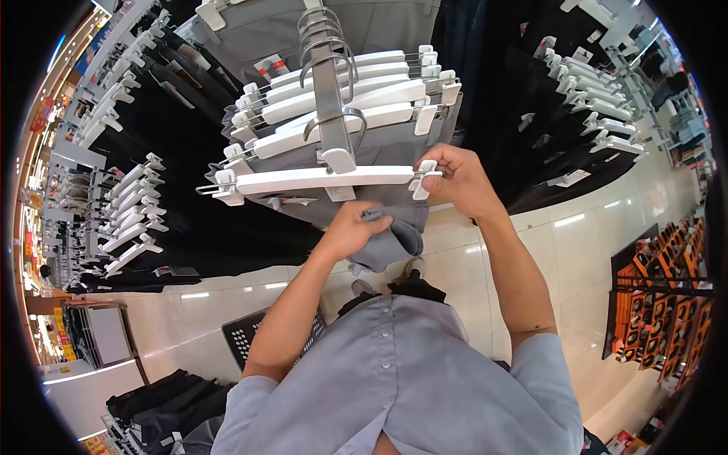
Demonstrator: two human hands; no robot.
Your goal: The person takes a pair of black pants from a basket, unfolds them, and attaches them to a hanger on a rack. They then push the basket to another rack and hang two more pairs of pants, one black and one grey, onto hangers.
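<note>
My left hand is closed on the folded waist of a pair of grey trousers, held just below the rack arm. A white clip hanger hangs at the front end of the metal rack arm. Its right-hand clip is pinched between the thumb and fingers of my right hand. Behind it, several more white hangers carry grey trousers. Whether the held trousers touch the front hanger is hard to make out.
Dark trousers on white hangers hang to the right, and more hang at left. A black perforated basket sits on the tiled floor by my left arm. Orange-packaged goods fill a shelf at right.
</note>
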